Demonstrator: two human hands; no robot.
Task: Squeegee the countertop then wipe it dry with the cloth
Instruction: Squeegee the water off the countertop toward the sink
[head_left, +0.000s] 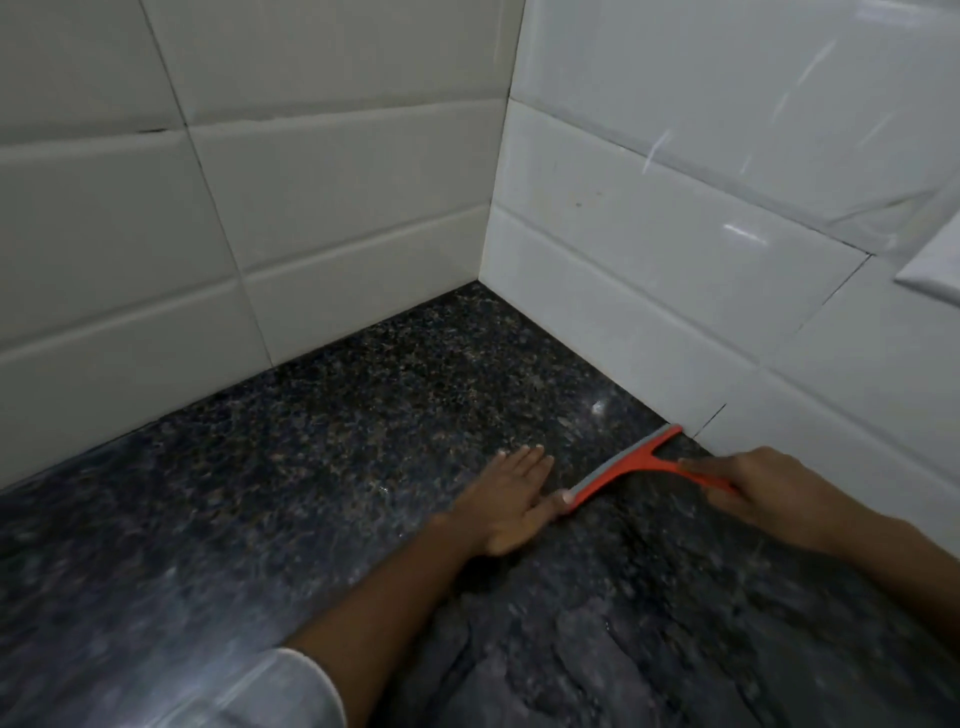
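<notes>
While the far left is taken up by a wall of pale rectangular tiles, the dark speckled granite countertop runs from its foot toward the person and fills the ground beneath both hands. Nearest the camera on that side, a light grey sleeve covers the upper part of the left forearm, which reaches forward and to the right. At its end the left hand lies palm down on the stone, fingers straight and held close together, the thumb stretched out to the right so that its tip meets the near end of the squeegee blade. Just right of that hand sits the orange squeegee, its blade with a grey rubber strip laid slantwise on the counter; the far end of the blade touches, or all but touches, the foot of the white tiled wall on the right. From the middle of the blade the orange handle runs right and toward the camera into the right hand, whose fingers are curled around it in a closed grip. Behind the blade, on the near side of both hands, the stone looks streaked and smeared, perhaps with water, though motion blur makes this hard to judge.
</notes>
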